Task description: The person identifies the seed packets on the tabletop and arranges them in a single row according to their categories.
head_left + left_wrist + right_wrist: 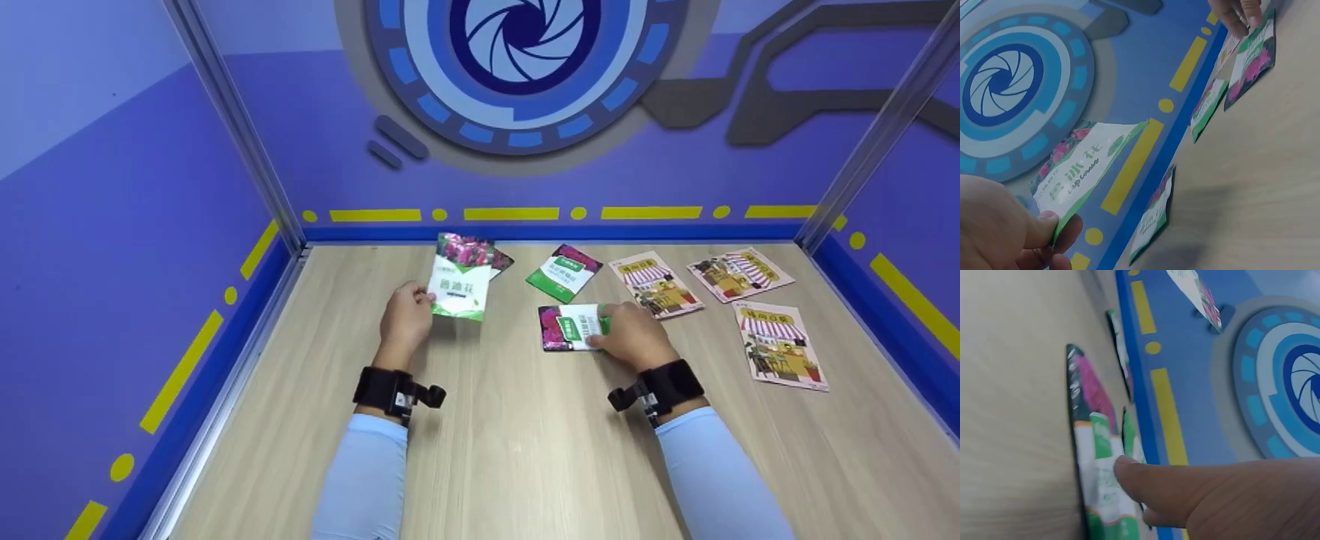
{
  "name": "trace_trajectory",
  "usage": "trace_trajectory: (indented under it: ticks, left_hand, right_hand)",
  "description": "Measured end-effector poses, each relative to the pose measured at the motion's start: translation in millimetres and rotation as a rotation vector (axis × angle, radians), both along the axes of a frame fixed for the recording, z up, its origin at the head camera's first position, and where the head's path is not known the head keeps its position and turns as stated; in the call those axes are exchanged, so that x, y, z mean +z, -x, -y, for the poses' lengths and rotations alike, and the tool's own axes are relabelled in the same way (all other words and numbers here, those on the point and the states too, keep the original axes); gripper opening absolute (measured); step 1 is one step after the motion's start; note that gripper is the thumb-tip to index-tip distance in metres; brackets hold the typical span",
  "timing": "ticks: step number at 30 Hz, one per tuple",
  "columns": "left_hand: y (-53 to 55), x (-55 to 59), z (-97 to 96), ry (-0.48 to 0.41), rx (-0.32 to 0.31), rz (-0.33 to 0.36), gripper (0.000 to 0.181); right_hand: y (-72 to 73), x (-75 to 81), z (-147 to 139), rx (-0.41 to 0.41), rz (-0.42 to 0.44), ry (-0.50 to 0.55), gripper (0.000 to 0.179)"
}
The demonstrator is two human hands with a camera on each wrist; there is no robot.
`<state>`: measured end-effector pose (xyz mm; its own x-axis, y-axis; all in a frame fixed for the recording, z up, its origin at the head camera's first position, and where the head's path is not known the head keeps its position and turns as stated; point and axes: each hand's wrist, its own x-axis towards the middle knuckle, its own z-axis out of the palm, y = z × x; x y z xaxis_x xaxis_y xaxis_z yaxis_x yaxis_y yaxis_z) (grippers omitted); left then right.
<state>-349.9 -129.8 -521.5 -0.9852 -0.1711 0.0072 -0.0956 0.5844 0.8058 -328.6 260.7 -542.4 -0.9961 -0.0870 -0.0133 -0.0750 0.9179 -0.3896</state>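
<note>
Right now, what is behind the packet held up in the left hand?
In the head view, part of another flower packet shows behind the raised packet; the rest is covered. The left wrist view shows more of it, lying on the table; its underside is hidden.

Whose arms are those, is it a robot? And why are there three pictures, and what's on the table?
No robot here, just a person's left hand and right hand, with light blue sleeves. The wide picture comes from a camera on the person's head, looking down. The other two come from small cameras worn on the wrists, each watching one hand. On the table lie two flower packets, one partly hidden, and three awning packets with stripes. The left hand pinches a white packet, lifted up. The right hand grips one end of a green-labelled packet; I can't tell if that one is lifted.
</note>
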Motion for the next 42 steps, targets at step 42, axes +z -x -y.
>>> trace_trajectory:
  ticks: [42]
  left_hand:
    - [-4.0, -31.3, 50.1, 0.516, -0.138, 0.065, 0.039]
  right_hand:
    - [0.9, -11.9, 1, -0.028, -0.004, -0.108, 0.054]
